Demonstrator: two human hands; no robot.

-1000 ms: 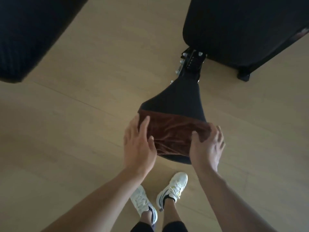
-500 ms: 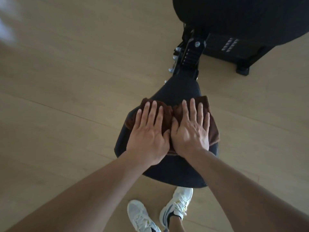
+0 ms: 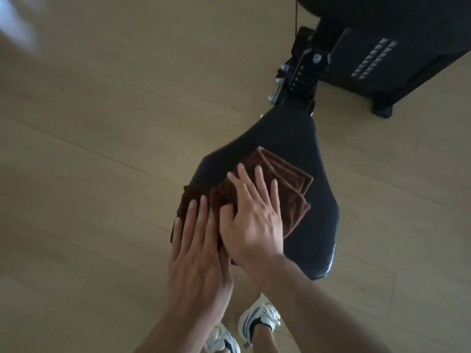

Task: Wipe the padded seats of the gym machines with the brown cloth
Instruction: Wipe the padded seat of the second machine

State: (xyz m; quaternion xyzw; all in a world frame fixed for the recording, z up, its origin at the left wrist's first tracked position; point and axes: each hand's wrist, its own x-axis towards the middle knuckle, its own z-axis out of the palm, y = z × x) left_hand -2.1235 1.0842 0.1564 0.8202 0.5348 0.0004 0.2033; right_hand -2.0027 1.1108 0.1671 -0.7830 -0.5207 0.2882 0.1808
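A black padded seat (image 3: 313,207), narrow at its far end, fills the middle of the head view. The brown cloth (image 3: 285,179) lies folded on the seat's left half. My right hand (image 3: 252,215) presses flat on the cloth with fingers spread. My left hand (image 3: 201,248) lies flat beside it on the cloth's left part, at the seat's left edge, partly under my right hand. Both palms hide much of the cloth.
The seat's black adjuster bracket (image 3: 303,75) joins a black machine base (image 3: 397,59) at the top right. A light wooden floor (image 3: 102,123) surrounds the seat. My white trainers (image 3: 257,322) stand below the seat's near end.
Both hands moved from the cloth's sides onto its top, pressing flat. The cloth has bunched into folds and shifted to the seat's left half. The view has closed in on the seat.
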